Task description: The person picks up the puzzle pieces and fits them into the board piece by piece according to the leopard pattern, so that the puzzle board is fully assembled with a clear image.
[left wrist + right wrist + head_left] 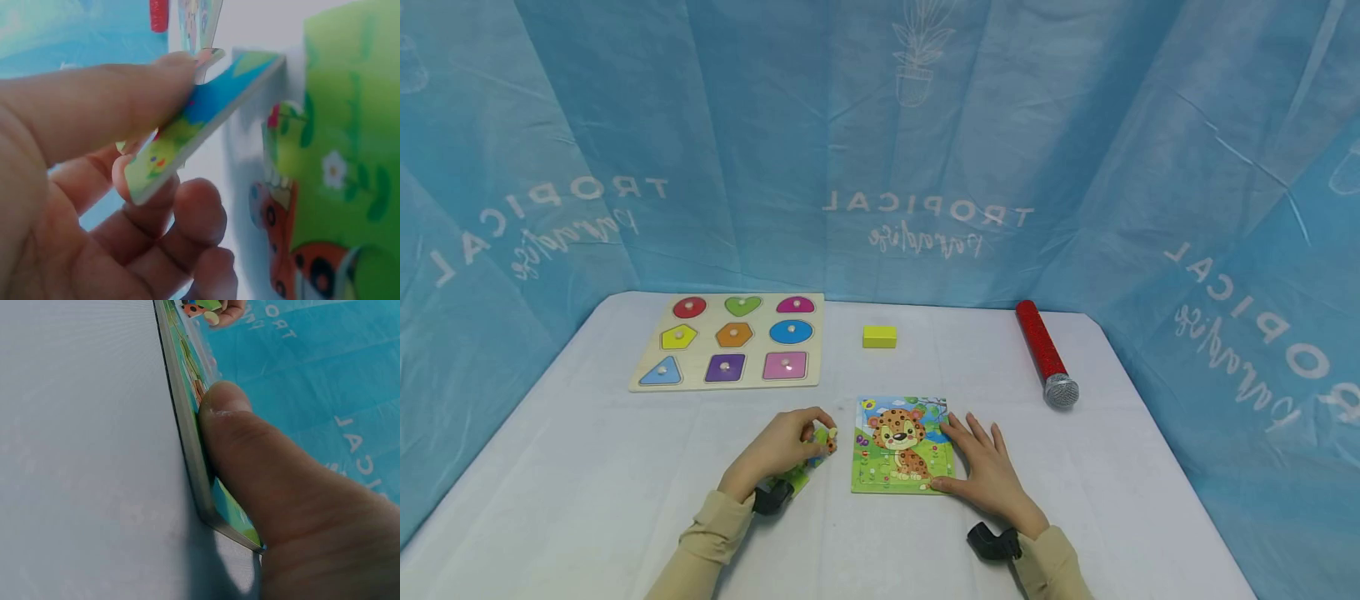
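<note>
My left hand (786, 446) pinches a flat jigsaw piece (194, 122) between thumb and fingers, left of the leopard jigsaw puzzle (872, 473). Blue, green and yellow print shows on this piece, and part of another piece shows behind it. Green, flower-printed pieces (350, 125) lie on the table under the left wrist, partly hidden by the hand in the head view. At the puzzle's right side, my right hand (988, 471) rests with spread fingers. Its thumb presses on the lower right corner, and the forefinger touches the right edge.
A wooden shape board (752, 385) with colored knobbed pieces lies at the back left. Behind the puzzle sits a yellow block (879, 337). At the back right lies a red microphone (1043, 350) with a silver head. Blue printed cloth (880, 150) hangs around the white table.
</note>
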Motion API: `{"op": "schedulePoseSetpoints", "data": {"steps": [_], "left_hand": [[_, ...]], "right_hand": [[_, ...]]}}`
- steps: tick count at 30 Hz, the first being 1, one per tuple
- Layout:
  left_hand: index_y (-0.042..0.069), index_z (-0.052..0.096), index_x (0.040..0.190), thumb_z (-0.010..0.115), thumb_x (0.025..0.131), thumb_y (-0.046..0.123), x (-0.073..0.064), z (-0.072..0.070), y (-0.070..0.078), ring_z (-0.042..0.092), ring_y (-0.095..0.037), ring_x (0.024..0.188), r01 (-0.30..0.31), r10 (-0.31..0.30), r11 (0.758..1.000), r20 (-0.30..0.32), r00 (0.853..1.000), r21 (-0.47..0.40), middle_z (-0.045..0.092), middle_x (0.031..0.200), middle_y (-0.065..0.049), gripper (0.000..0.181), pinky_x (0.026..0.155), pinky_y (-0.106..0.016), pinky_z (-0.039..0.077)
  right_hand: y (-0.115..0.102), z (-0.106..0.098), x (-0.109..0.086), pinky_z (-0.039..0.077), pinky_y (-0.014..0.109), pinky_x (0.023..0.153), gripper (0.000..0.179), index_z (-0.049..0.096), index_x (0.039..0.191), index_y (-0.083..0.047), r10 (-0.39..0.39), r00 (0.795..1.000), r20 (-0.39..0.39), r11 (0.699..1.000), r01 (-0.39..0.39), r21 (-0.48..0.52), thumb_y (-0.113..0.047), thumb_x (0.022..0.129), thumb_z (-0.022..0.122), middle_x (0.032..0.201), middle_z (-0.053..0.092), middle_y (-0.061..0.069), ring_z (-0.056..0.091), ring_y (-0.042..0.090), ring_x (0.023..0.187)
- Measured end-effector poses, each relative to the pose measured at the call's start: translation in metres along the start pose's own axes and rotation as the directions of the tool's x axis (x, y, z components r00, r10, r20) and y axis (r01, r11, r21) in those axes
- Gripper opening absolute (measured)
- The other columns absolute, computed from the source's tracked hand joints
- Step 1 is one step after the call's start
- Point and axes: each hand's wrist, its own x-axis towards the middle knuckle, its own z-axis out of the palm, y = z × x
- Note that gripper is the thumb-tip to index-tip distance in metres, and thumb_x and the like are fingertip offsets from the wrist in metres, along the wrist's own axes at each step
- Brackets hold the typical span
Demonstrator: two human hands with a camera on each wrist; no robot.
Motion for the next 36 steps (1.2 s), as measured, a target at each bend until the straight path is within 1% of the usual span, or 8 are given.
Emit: {"op": "schedulePoseSetpoints", "data": {"steps": [5, 10, 16, 20, 24, 28, 33, 36], "left_hand": [[0.013, 0.065, 0.094, 0.070, 0.087, 0.012, -0.001, -0.002, 0.001, 0.039, -0.010, 0.055, 0.001, -0.001, 1.000, -0.027, 1.000, 0.023, 0.045, 0.064, 0.003, 0.008, 0.051, -0.021, 0.032], [0.011, 0.061, 0.091, 0.068, 0.088, 0.015, -0.001, -0.003, 0.003, 0.042, -0.010, 0.056, 0.015, -0.016, 1.000, -0.057, 0.998, -0.022, 0.050, 0.066, 0.002, 0.008, 0.050, -0.021, 0.033], [0.008, 0.061, 0.110, 0.062, 0.091, 0.008, 0.003, 0.003, 0.011, 0.052, -0.014, 0.056, -0.050, 0.039, 0.992, -0.088, 0.995, -0.119, 0.067, 0.073, -0.006, 0.018, 0.049, -0.023, 0.037], [0.011, 0.061, 0.119, 0.060, 0.092, 0.006, 0.008, 0.011, 0.016, 0.060, -0.018, 0.060, -0.070, 0.055, 0.989, -0.112, 0.992, -0.129, 0.071, 0.077, -0.006, 0.028, 0.048, -0.023, 0.036], [0.014, 0.062, 0.109, 0.060, 0.092, 0.009, 0.014, 0.020, 0.023, 0.062, -0.015, 0.063, -0.056, 0.042, 0.989, -0.104, 0.994, -0.135, 0.073, 0.080, -0.006, 0.017, 0.049, -0.023, 0.037], [0.014, 0.061, 0.099, 0.060, 0.094, 0.015, 0.018, 0.027, 0.030, 0.055, -0.012, 0.057, -0.053, 0.040, 0.990, -0.096, 0.995, -0.133, 0.071, 0.079, -0.006, 0.004, 0.048, -0.023, 0.035], [0.017, 0.066, 0.091, 0.064, 0.093, 0.020, 0.021, 0.035, 0.043, 0.046, -0.010, 0.062, -0.068, 0.054, 0.991, -0.124, 0.991, -0.117, 0.064, 0.081, 0.000, 0.004, 0.055, -0.023, 0.037], [0.015, 0.068, 0.089, 0.067, 0.091, 0.020, 0.025, 0.040, 0.050, 0.049, -0.011, 0.064, -0.070, 0.051, 0.989, -0.142, 0.989, -0.128, 0.062, 0.080, 0.002, 0.005, 0.057, -0.024, 0.039]], "right_hand": [[-0.001, -0.001, -0.001, 0.003, 0.061, 0.118, 0.089, 0.045, 0.145, -0.013, -0.001, 1.000, 0.006, 1.000, 0.001, 0.003, -0.052, 0.073, 0.077, 0.155, 0.037, 0.008, 0.023, 0.037, 0.147], [-0.001, -0.001, -0.002, 0.002, 0.061, 0.118, 0.088, 0.045, 0.145, -0.012, 0.002, 1.000, 0.013, 1.000, -0.002, 0.009, -0.051, 0.073, 0.077, 0.156, 0.037, 0.009, 0.023, 0.037, 0.147], [-0.001, -0.002, -0.001, 0.002, 0.061, 0.118, 0.087, 0.045, 0.145, -0.013, 0.013, 1.000, 0.020, 1.000, -0.013, 0.007, -0.051, 0.073, 0.077, 0.156, 0.036, 0.008, 0.022, 0.037, 0.148], [-0.001, -0.001, 0.000, 0.002, 0.060, 0.118, 0.088, 0.045, 0.145, -0.013, 0.012, 1.000, 0.017, 1.000, -0.012, 0.012, -0.050, 0.073, 0.078, 0.156, 0.036, 0.008, 0.022, 0.037, 0.148], [0.001, -0.001, -0.002, 0.002, 0.060, 0.118, 0.088, 0.045, 0.145, -0.012, 0.001, 1.000, 0.000, 1.000, -0.001, 0.015, -0.050, 0.073, 0.078, 0.156, 0.037, 0.008, 0.023, 0.037, 0.147], [0.005, 0.001, -0.001, 0.003, 0.061, 0.117, 0.088, 0.045, 0.145, -0.013, -0.011, 1.000, -0.020, 1.000, 0.011, 0.011, -0.050, 0.072, 0.079, 0.155, 0.037, 0.009, 0.024, 0.038, 0.147], [0.003, 0.000, -0.001, 0.003, 0.062, 0.117, 0.088, 0.046, 0.145, -0.012, -0.019, 1.000, -0.024, 1.000, 0.019, 0.021, -0.050, 0.072, 0.079, 0.155, 0.038, 0.009, 0.024, 0.039, 0.146], [0.000, -0.001, 0.000, 0.003, 0.061, 0.117, 0.088, 0.046, 0.145, -0.012, -0.019, 1.000, -0.008, 0.999, 0.019, 0.027, -0.050, 0.073, 0.079, 0.155, 0.037, 0.009, 0.023, 0.038, 0.147]]}}
